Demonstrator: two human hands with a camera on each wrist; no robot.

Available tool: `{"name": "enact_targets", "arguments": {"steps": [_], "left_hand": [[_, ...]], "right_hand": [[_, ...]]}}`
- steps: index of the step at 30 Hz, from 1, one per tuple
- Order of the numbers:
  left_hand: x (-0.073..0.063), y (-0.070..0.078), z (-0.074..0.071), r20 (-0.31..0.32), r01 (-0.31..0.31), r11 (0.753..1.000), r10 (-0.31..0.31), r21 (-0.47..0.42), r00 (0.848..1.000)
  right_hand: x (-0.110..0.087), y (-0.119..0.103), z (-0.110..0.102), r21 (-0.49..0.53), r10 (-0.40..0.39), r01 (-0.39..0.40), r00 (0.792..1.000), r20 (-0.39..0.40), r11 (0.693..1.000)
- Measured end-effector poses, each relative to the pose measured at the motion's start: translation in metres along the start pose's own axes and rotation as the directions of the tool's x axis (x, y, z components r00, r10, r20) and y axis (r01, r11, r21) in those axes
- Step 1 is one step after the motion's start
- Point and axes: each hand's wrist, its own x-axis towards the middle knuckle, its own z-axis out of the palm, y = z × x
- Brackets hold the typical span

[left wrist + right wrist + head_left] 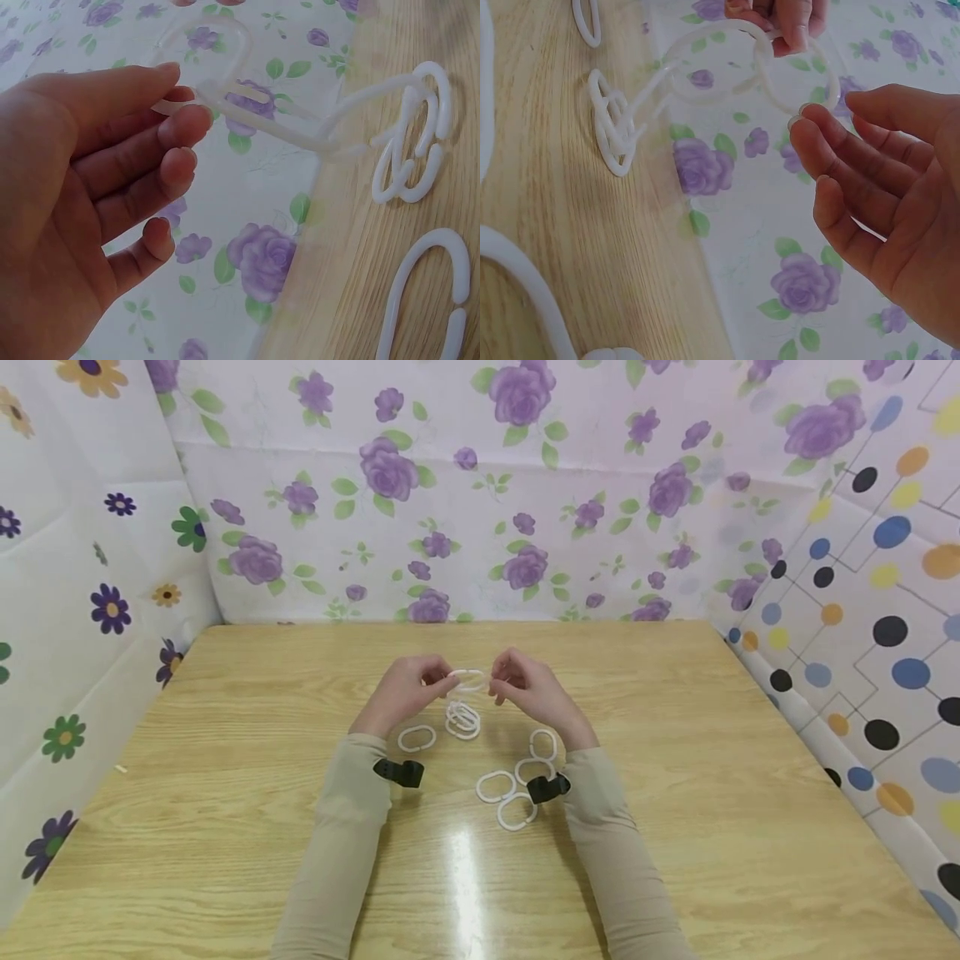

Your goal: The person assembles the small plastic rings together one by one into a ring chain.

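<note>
Between its thumb and index finger my left hand point(405, 692) pinches a white plastic C-shaped link point(468, 672), held above the far part of the table. Another link point(712, 97) hooks through it and slopes down to a bunch of white links point(462, 721) on the wood. My right hand point(528, 687) is at the other end of the held link, its fingers loosely bent with a gap between thumb and fingertips. In the right wrist view, those fingertips point(802, 116) are right at the link's edge.
A single white link point(417, 739) lies near the left wrist. Several more links point(496, 787) lie grouped by the right wrist, one partly under the black wrist strap point(549, 788) in this view. Flowered sheeting point(465, 527) stands behind the wooden table point(225, 827).
</note>
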Motion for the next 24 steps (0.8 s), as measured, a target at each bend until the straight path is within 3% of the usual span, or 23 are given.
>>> {"name": "enact_targets", "arguments": {"steps": [7,12,18,24], "left_hand": [[-0.002,-0.002,-0.002,0.007,0.022,1.000,-0.022,-0.009,1.000],[-0.002,-0.004,-0.004,-0.008,0.031,0.999,-0.031,-0.029,0.999],[-0.002,-0.005,-0.006,-0.017,0.057,0.998,-0.058,-0.035,0.998],[-0.003,-0.005,-0.007,-0.021,0.050,0.999,-0.050,-0.010,0.999]], "right_hand": [[-0.003,0.001,0.002,0.008,-0.056,0.056,0.996,0.074,0.998],[-0.002,-0.006,0.006,-0.064,-0.103,0.120,0.969,0.227,0.991],[0.000,-0.015,0.021,-0.150,-0.124,0.212,0.884,0.451,0.966],[0.002,-0.015,0.045,-0.177,-0.127,0.281,0.797,0.590,0.943]]}}
